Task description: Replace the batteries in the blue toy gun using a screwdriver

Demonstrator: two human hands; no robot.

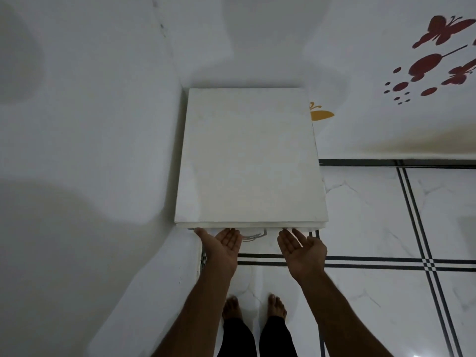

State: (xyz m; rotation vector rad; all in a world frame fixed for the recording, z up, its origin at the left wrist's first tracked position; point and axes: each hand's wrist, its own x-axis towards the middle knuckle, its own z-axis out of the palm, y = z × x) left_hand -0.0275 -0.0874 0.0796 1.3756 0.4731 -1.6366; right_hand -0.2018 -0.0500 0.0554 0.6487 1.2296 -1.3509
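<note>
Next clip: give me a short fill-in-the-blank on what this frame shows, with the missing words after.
1. Both hands, left hand and right hand, are held with palms facing ____.
2. The fingertips reach under the front edge of the white ____.
3. The butterfly decals on the wall are red and ____.
4. The person's feet are ____.

Missing words: up; tabletop; yellow; bare

Matt white tabletop [251,155]; glossy marble-look floor tiles [365,215].

No readable text, label, brand or number shows anywhere; the wall [386,124] at two o'clock carries only red and yellow butterfly decals [438,57].
</note>
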